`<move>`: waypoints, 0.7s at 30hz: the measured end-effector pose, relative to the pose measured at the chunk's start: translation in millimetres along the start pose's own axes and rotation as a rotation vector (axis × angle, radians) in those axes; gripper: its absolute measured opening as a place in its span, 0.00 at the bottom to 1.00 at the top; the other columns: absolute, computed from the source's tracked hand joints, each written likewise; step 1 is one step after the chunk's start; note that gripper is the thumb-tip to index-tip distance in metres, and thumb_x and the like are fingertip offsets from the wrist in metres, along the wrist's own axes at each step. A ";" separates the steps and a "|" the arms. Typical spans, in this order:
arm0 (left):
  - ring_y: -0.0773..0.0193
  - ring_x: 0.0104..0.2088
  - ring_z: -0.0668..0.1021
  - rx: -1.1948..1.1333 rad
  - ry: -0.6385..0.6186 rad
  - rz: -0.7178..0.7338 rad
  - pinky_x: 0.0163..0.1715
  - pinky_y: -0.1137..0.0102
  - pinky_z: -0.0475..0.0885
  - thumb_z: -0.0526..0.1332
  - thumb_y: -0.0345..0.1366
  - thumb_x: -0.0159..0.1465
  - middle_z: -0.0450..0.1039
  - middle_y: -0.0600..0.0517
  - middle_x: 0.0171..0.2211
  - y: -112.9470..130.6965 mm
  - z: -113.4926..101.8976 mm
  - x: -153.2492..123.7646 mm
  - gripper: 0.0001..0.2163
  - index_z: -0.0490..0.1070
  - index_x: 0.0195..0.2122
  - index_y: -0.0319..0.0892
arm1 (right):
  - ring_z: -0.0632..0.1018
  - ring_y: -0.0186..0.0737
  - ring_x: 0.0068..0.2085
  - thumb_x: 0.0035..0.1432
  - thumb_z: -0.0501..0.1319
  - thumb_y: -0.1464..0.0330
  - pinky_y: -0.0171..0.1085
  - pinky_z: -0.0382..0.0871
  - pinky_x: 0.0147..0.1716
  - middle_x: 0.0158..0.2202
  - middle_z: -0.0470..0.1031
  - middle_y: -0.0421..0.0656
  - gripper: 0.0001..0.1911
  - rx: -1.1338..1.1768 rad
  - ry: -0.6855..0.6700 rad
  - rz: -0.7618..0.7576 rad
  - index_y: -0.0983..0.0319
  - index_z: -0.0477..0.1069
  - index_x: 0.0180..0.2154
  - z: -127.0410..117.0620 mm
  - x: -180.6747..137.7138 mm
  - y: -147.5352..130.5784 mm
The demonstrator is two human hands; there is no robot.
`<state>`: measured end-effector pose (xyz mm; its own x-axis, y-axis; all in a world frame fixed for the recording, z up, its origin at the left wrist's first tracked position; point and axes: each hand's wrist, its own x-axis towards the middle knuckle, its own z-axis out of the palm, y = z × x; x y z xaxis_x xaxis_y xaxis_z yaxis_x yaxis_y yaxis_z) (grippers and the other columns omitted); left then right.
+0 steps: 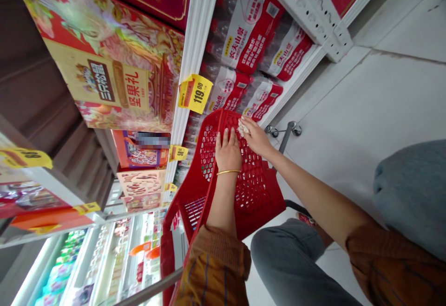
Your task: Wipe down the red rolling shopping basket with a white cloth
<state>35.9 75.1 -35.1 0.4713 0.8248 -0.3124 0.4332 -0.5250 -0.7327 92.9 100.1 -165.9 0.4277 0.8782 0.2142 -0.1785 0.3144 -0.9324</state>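
The picture is turned sideways. A red plastic shopping basket [258, 194] on wheels stands in a shop aisle before me. My left hand [228, 150], with a gold bangle at the wrist, lies flat on the basket's perforated side, fingers stretched out. My right hand [254, 135] is closed on a small whitish cloth or tissue [243, 128] and presses it against the basket near its rim.
White shelving [195, 55] carries large red and gold gift boxes [111, 69], shrink-wrapped packs of bottled water [251, 27] and yellow price tags [195, 93]. The pale tiled floor [365, 111] lies on the right. My knees in jeans [289, 259] are below.
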 end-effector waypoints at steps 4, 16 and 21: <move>0.59 0.67 0.50 -0.016 -0.024 0.003 0.66 0.62 0.46 0.41 0.28 0.67 0.49 0.44 0.66 1.3 3.9 1.1 0.24 0.53 0.64 0.30 | 0.52 0.42 0.67 0.58 0.49 0.77 0.51 0.46 0.66 0.64 0.58 0.49 0.26 -0.013 -0.107 -0.100 0.65 0.62 0.59 16.2 2.4 9.6; 0.55 0.67 0.51 -0.035 -0.027 0.013 0.66 0.60 0.47 0.41 0.28 0.67 0.50 0.43 0.66 1.1 6.3 3.3 0.23 0.53 0.63 0.29 | 0.53 0.42 0.67 0.55 0.49 0.80 0.50 0.49 0.66 0.63 0.59 0.52 0.29 -0.092 -0.212 -0.187 0.68 0.60 0.59 11.3 -21.8 8.0; 0.54 0.67 0.51 -0.045 -0.034 0.018 0.66 0.59 0.47 0.43 0.28 0.67 0.51 0.42 0.66 0.9 3.9 3.3 0.22 0.56 0.62 0.29 | 0.53 0.42 0.67 0.54 0.49 0.81 0.52 0.50 0.65 0.64 0.58 0.50 0.31 -0.060 -0.246 -0.189 0.66 0.58 0.61 7.6 -45.4 1.9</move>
<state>34.8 78.2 -39.1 0.4532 0.8216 -0.3457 0.4593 -0.5477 -0.6994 66.5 63.6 -175.2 0.2201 0.8693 0.4427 -0.0607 0.4651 -0.8832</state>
